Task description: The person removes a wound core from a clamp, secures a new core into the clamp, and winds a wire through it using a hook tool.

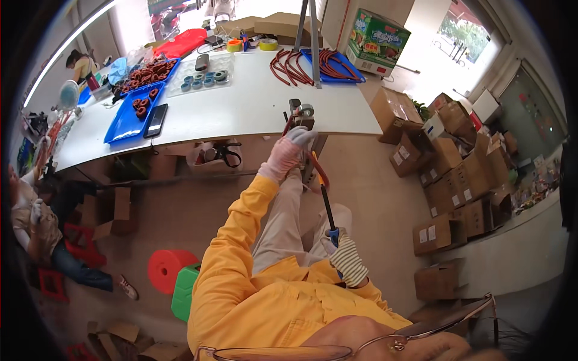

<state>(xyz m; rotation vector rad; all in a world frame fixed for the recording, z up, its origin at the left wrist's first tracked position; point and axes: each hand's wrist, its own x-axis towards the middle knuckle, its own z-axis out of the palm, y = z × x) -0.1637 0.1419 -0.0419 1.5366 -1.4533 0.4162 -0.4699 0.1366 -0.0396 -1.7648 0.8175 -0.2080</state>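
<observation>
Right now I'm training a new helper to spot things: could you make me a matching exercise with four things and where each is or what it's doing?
1. right hand
2. left hand
3. phone
4. green carton

A. beside a blue tray
B. gripping a blue-handled tool
C. right of the reddish cords
D. by the metal fixture at the table's edge

Pairs: 1-B, 2-D, 3-A, 4-C

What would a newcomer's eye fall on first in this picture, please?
Most likely the bright yellow long-sleeved top across the lower middle. Next, the right hand in a striped knit glove below centre, gripping a long black-shafted tool with a blue handle, and the left hand in a pale glove at the metal fixture by the front edge of the white table. Blue plastic trays of red-brown rings stand out at upper left.
</observation>
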